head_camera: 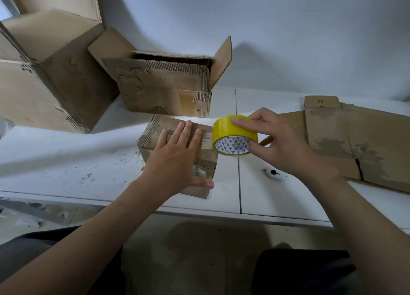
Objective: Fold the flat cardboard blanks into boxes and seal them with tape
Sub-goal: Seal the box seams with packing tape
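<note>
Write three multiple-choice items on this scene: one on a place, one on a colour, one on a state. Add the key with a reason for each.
1. Where does the white cutter lie?
A. on the table, right of the small box
B. on the floor
C. on a shelf

2. What colour is the tape roll?
A. brown
B. yellow
C. blue

3. What is the left hand doing?
A. pinching a flap
B. hanging idle
C. pressing flat on the small box

Key:
1 A: the cutter sits on the white tabletop, beside the right wrist.
2 B: the roll gripped by the right hand is plainly yellow.
3 C: its straight fingers lie across the box top.
</note>
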### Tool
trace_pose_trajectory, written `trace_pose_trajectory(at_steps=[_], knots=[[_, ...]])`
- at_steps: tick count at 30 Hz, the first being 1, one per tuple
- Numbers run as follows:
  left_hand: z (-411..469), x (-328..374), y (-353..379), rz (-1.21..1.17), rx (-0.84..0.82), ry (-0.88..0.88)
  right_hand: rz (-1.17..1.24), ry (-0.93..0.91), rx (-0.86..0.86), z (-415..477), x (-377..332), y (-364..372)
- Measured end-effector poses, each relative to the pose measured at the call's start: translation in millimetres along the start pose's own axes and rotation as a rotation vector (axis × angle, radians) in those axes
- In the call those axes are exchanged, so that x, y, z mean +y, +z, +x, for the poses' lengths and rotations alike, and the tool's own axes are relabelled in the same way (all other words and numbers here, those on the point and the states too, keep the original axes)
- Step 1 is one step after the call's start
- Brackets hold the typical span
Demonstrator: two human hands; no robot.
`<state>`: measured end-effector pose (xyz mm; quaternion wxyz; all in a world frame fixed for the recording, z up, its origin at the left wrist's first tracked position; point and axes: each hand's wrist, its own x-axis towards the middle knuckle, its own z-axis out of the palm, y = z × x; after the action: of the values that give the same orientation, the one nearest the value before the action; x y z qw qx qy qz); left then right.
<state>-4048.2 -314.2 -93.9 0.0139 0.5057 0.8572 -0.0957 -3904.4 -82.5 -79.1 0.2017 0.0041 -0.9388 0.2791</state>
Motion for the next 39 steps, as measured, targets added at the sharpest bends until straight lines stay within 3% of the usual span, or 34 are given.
trace_pose_trajectory(at_steps=[9, 20, 28, 33, 39], knots=[[-1, 3, 2, -0.028, 0.015, -0.023, -0.222, -0.008, -0.091, -14, 19, -9], [5, 8, 10, -0.109, 0.157, -0.047, -0.206, 0.04, -0.15, -22, 16, 16], [-2, 14, 9, -0.145, 0.235, 0.045, -0.352, 0.169, -0.373, -16, -11, 10], [-15, -3, 9, -0.341, 0.279, 0.199, -0.277, 0.142, -0.33, -5, -30, 8], [-29, -27, 14, -0.44, 0.257, 0.371, -0.134, -0.006, -0.058, 8, -40, 30]])
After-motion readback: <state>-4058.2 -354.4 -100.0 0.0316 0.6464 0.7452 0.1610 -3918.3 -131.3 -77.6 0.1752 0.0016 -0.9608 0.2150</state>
